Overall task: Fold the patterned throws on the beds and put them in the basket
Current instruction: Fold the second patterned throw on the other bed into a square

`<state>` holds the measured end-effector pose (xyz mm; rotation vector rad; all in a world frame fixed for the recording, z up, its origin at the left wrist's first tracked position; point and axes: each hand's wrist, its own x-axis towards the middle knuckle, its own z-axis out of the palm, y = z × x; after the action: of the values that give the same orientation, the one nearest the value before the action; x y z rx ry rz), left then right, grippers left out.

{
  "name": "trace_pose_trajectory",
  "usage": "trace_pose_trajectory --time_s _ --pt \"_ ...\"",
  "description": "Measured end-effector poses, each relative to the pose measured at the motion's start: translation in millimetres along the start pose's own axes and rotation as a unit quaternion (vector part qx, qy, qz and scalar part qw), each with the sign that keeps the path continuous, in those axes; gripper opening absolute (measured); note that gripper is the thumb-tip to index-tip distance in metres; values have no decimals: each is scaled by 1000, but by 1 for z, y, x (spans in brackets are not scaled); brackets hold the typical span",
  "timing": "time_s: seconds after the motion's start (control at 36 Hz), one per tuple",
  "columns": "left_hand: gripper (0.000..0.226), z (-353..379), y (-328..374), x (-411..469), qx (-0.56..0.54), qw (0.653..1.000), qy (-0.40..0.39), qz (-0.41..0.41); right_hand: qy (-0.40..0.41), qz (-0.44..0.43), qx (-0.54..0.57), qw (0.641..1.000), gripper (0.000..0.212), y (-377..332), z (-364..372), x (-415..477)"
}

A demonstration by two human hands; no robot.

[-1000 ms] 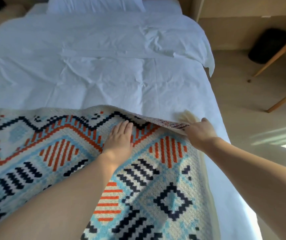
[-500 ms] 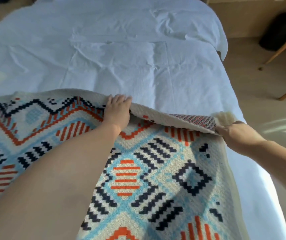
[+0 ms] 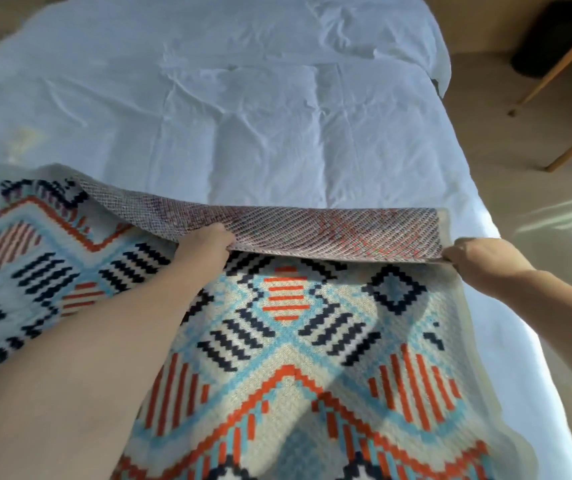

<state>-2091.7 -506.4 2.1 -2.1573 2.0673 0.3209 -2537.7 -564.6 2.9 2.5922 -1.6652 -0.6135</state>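
White bed under patterned throw, far edge turned back, gripped by left hand and right hand, well apart.

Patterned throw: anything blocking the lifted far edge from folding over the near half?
Nothing visible does. The left hand and right hand grip the turned-back edge of the patterned throw; only the person's own left forearm crosses the face below. No basket in view.

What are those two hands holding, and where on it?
Both hold the patterned throw by its lifted far edge: the left hand mid-edge, the right hand at its right corner.
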Motion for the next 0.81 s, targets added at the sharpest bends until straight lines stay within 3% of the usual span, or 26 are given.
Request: trace_pose_trajectory --time_s 0.14,0.36,0.81 --pt "23 3 3 -53 -13 998 -44 49 -16 25 -40 999 23 -13 -10 -45" --pt "27 12 9 -121 -39 996 -58 63 -13 77 34 996 20 -27 -6 -111" --pt "26 36 59 -242 -37 996 -76 3 15 -17 -43 999 24 -16 16 -199"
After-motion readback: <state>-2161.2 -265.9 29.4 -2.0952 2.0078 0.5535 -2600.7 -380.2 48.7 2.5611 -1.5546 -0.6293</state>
